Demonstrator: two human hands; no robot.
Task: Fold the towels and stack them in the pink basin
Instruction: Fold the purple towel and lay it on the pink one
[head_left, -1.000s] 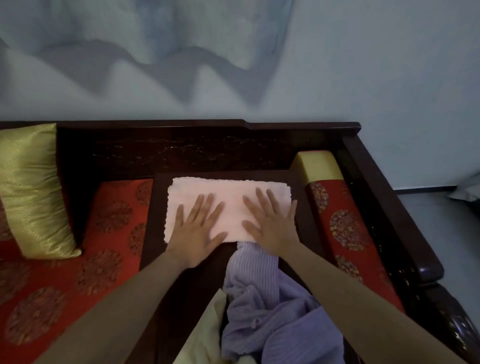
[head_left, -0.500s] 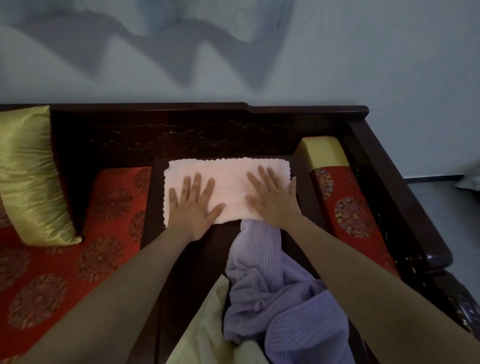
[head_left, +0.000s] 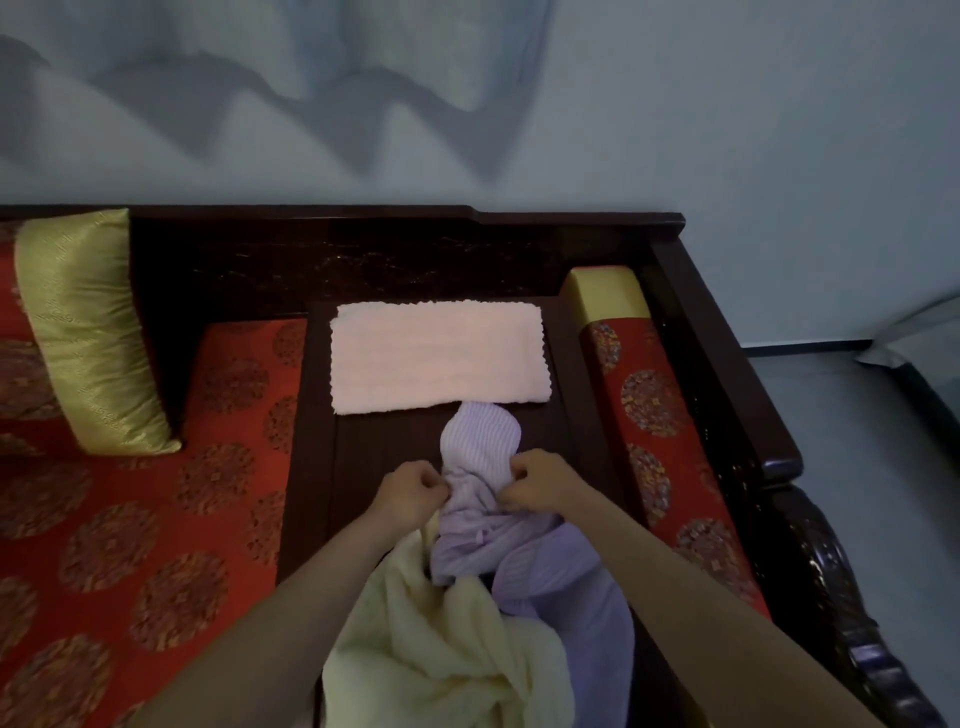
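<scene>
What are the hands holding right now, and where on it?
Both the left hand and right hand pinch the purple towel at its sides.

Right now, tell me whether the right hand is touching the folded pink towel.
Apart. The head view shows the right hand gripping the purple towel, with dark wood between it and the folded pink towel.

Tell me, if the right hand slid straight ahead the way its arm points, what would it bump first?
Probably the purple towel it already pinches: the right hand aims up and left, into that rounded bunch. Beyond it lies the folded pink towel. Depth is hard to judge here.
</scene>
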